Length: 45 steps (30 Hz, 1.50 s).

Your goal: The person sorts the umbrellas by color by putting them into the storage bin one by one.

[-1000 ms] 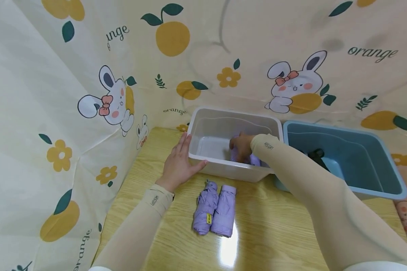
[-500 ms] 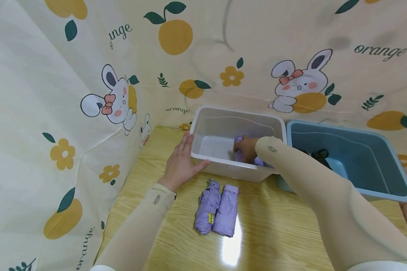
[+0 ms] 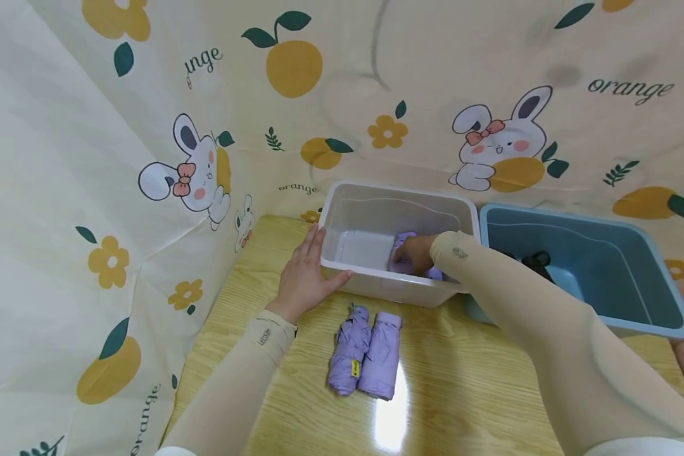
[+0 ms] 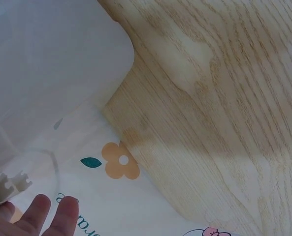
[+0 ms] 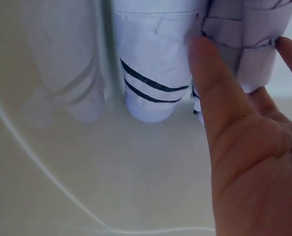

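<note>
My left hand (image 3: 302, 278) lies against the left end of the white bin (image 3: 370, 282), fingers straight along the rim and thumb over its front corner. Inside the bin, my right hand (image 3: 416, 254) holds a purple folded umbrella (image 5: 256, 44) between thumb and fingers. Beside it, a second umbrella (image 5: 155, 54) with two dark stripes stands out in the right wrist view; its faint reflection shows in the bin wall. Two more purple folded umbrellas lie side by side on the table before the bin: the left one (image 3: 349, 351) has a yellow tag, the right one (image 3: 379, 354) is smooth.
A blue bin (image 3: 621, 278) stands right of the white one, with a black object (image 3: 538, 261) inside, partly behind my right arm. A printed cloth (image 3: 296, 158) hangs behind and to the left of the wooden table (image 3: 450, 392).
My right hand has shifted slightly right inside the white bin, and more of the purple umbrella shows beside its fingers. The left hand stays at the rim. The head view has shifted a little.
</note>
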Available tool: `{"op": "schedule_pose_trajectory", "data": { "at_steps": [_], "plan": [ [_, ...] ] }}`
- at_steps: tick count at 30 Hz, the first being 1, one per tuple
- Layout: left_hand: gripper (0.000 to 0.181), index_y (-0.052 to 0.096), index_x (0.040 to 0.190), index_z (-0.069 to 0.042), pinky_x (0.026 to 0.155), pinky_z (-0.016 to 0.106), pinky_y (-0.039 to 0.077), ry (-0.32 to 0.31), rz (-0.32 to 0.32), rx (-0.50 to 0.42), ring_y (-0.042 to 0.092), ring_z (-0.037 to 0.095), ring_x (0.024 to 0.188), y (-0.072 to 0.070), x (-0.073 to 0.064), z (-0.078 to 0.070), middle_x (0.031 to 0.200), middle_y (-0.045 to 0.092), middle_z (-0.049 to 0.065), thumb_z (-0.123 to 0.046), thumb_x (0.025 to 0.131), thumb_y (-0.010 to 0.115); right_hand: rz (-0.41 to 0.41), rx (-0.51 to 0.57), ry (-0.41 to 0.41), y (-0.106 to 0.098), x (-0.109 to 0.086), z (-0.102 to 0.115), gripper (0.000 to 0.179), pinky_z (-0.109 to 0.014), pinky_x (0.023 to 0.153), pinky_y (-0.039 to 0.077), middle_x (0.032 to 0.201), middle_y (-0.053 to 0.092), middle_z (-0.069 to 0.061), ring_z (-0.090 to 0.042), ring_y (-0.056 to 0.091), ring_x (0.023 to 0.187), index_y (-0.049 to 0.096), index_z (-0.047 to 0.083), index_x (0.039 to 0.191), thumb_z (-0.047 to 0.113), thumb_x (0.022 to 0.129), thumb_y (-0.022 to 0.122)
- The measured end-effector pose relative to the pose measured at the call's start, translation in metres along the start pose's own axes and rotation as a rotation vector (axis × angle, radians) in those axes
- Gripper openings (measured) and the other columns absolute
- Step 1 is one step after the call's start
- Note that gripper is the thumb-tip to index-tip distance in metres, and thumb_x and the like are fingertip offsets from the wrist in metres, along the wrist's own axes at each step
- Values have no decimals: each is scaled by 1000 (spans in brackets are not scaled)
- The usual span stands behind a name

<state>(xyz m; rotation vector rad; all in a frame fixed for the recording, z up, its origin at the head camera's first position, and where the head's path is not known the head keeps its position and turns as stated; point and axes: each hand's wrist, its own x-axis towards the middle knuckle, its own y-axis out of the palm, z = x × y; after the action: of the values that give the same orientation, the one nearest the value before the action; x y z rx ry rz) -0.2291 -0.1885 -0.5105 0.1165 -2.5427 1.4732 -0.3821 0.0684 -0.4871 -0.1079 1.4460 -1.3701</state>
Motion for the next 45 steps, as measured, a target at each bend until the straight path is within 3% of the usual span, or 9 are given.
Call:
{"op": "schedule_pose_trajectory", "data": {
  "at_steps": [6, 13, 17, 21, 27, 30, 35, 39, 45],
  "plan": [
    [107, 19, 160, -11, 100, 54, 44, -14, 5, -6, 37, 36, 138, -1, 0, -2, 167, 9, 1, -63, 82, 70, 43, 48, 32, -2, -6, -1, 71, -46, 108, 36, 142, 51, -18, -31, 46, 127, 51, 2, 144, 6, 78, 75],
    [108, 18, 160, -10, 102, 53, 43, -9, 6, 5, 37, 36, 139, 0, 0, -1, 167, 8, 2, -66, 82, 68, 87, 28, 31, -8, -13, 7, 69, -48, 112, 32, 147, 47, -18, -36, 41, 134, 47, 2, 147, 8, 82, 70],
    [109, 17, 160, -11, 102, 52, 43, -8, 14, 19, 36, 36, 140, 0, -1, -3, 167, 7, 2, -70, 82, 64, 75, 37, 46, -9, -19, 6, 72, -49, 111, 33, 146, 48, -19, -36, 42, 133, 48, 1, 146, 12, 79, 74],
    [109, 17, 160, -12, 102, 52, 43, -18, 24, 24, 34, 36, 141, -1, -1, -7, 167, 6, 1, -72, 82, 63, 7, 68, 109, -16, -34, 7, 76, -51, 110, 34, 145, 48, -23, -40, 42, 133, 49, 1, 145, 17, 77, 79],
    [108, 19, 160, -12, 99, 53, 45, -21, 16, 23, 34, 37, 141, 0, -1, -6, 167, 8, 1, -70, 81, 66, -85, 88, 153, -37, -73, 14, 64, -56, 108, 35, 143, 50, -24, -42, 45, 132, 52, 2, 143, 22, 86, 74],
    [109, 19, 160, -12, 97, 54, 46, -24, 20, 33, 35, 38, 140, -3, -1, -6, 167, 9, 3, -73, 81, 62, -117, 37, 169, -47, -101, 29, 61, -59, 108, 34, 146, 47, -22, -42, 43, 134, 53, 7, 144, 28, 90, 73],
    [108, 21, 159, -9, 97, 55, 46, -12, 0, 45, 36, 41, 139, -6, -1, -3, 166, 14, 9, -72, 82, 63, -188, -46, 163, -54, -146, 59, 61, -59, 101, 42, 145, 47, -20, -38, 53, 124, 53, 11, 144, 30, 90, 75],
    [108, 21, 159, -8, 98, 55, 46, -9, -6, 53, 36, 41, 139, -7, 0, -3, 165, 15, 10, -71, 82, 63, -201, -90, 151, -46, -179, 81, 66, -58, 97, 46, 145, 47, -18, -36, 57, 117, 53, 12, 145, 31, 87, 79],
    [108, 17, 160, -12, 99, 56, 45, -21, 40, 54, 34, 41, 140, -5, -1, -9, 167, 9, 6, -73, 83, 60, -198, -97, 107, -5, -221, 101, 74, -52, 89, 53, 143, 50, -15, -34, 61, 113, 55, 13, 143, 39, 80, 84]
  ]
}}
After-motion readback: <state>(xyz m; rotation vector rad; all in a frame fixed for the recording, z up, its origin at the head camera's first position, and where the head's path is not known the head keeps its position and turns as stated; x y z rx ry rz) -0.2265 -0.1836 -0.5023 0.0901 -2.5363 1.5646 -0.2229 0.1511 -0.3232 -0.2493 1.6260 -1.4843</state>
